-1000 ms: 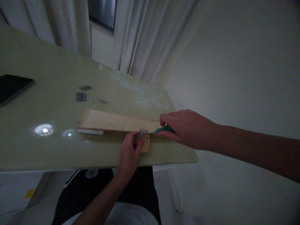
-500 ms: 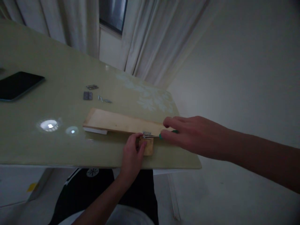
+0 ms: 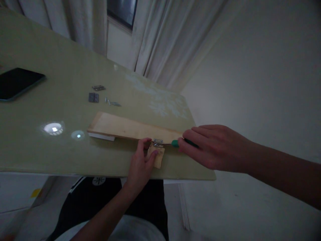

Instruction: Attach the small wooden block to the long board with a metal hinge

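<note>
My left hand [image 3: 141,164] is closed on a small wooden block [image 3: 158,160], thumb on its face and fingers at its upper left edge. A metal hinge [image 3: 158,142] joins this block's top to the near edge of a long wooden board [image 3: 125,128]. My right hand [image 3: 213,146] grips a screwdriver [image 3: 175,143] with a green and black handle. Its thin shaft points left and its tip meets the hinge; the exact contact is too small to make out. Under the board's left end sits a white piece [image 3: 101,136].
Beyond the board lie two loose hinges, one flat [image 3: 93,97] and one farther back [image 3: 98,87], beside several small screws [image 3: 112,102]. A dark tablet [image 3: 21,83] rests at the far left. The glossy table's near edge [image 3: 100,175] runs above my lap.
My right hand has closed its fingers around the screwdriver handle, where they were looser before. The small block has tilted a little. The whole view has shifted slightly.
</note>
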The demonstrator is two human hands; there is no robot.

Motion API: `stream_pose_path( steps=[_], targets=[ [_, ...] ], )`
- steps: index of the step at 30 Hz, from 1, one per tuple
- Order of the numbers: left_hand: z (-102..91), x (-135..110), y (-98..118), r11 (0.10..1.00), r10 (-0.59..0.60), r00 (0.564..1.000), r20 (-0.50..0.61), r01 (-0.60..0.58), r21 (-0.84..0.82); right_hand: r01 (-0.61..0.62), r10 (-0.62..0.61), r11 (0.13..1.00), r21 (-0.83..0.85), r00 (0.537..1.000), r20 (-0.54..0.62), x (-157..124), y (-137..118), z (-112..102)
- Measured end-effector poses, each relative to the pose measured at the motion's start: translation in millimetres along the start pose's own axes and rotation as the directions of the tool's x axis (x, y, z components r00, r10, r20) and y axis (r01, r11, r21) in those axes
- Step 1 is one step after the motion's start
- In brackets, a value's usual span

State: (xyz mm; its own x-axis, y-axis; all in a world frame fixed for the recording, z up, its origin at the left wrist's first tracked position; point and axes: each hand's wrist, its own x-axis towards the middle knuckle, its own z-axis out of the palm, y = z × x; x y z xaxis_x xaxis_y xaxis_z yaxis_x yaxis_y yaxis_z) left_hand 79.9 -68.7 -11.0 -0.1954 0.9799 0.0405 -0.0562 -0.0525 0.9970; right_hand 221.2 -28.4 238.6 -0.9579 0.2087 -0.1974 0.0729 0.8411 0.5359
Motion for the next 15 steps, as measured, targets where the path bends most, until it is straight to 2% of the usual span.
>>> stream_pose_path(
  steps=[3,5,7,9,11,13,14,15],
  targets=[
    [-0.7,0,-2,0.999,-0.013,1.000,0.001,0.013,-0.045,-0.174,0.171,0.984,0.033,0.982,0.083,3,-8,0],
    [0.1,0,-2,0.996,-0.030,1.000,0.005,0.031,-0.087,-0.310,0.299,0.950,0.038,0.938,0.173,6,-11,-1],
    [1.9,2,-2,0.993,-0.050,0.999,0.003,0.050,-0.106,-0.382,0.354,0.921,0.070,0.899,0.258,8,-9,-3],
    [4.7,3,-2,0.990,-0.071,0.997,0.000,0.071,-0.125,-0.322,0.281,0.938,0.128,0.923,0.264,8,-4,-7],
    [7.8,3,-1,0.987,-0.082,0.997,-0.001,0.081,-0.140,-0.150,0.125,0.979,0.137,0.977,0.175,6,1,-10],
    [10.0,3,-1,0.986,-0.075,0.997,0.001,0.074,-0.150,-0.027,0.019,0.996,0.087,0.995,0.100,5,3,-11],
    [10.6,3,-1,0.987,-0.067,0.998,0.001,0.067,-0.149,-0.033,0.026,0.997,0.068,0.995,0.098,5,2,-10],
    [10.8,3,-1,0.988,-0.059,0.998,0.002,0.059,-0.144,-0.092,0.084,0.994,0.058,0.989,0.125,6,0,-9]
  ],
)
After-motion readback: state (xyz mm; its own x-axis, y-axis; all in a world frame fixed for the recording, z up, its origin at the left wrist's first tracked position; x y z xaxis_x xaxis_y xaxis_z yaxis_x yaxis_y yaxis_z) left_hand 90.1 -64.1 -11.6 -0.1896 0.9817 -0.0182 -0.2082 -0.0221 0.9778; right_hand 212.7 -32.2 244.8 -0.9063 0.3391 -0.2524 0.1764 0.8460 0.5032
